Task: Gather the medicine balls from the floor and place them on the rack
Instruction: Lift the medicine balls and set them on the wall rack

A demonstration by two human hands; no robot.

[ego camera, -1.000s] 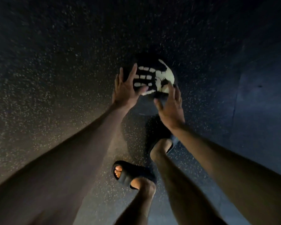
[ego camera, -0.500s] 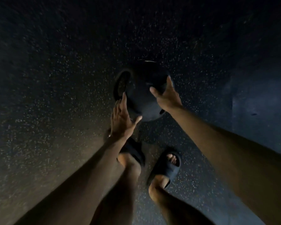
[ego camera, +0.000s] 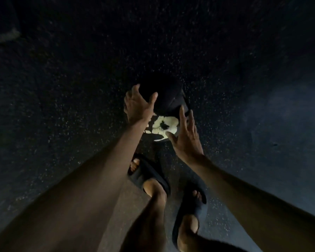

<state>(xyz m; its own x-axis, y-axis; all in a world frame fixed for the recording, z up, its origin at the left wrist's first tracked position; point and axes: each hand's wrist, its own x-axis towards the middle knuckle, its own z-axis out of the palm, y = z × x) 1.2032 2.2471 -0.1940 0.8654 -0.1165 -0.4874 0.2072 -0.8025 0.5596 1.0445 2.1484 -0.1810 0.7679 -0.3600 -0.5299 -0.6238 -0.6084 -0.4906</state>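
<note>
Dark round medicine ball w/ pale cracked patch sits low over speckled black floor, btwn my two hands. Grip spread on left hand & right hand, nothing clamped; contact unclear. Risk: ball rolls away or slips onto feet if lifted w/o firm hold.

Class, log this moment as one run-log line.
medicine ball: between hands | left hand: open, at its left | right hand: open, at its right

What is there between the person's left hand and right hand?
The medicine ball, dark with a pale patch, lies between the left hand and the right hand, as the head view shows.
</note>
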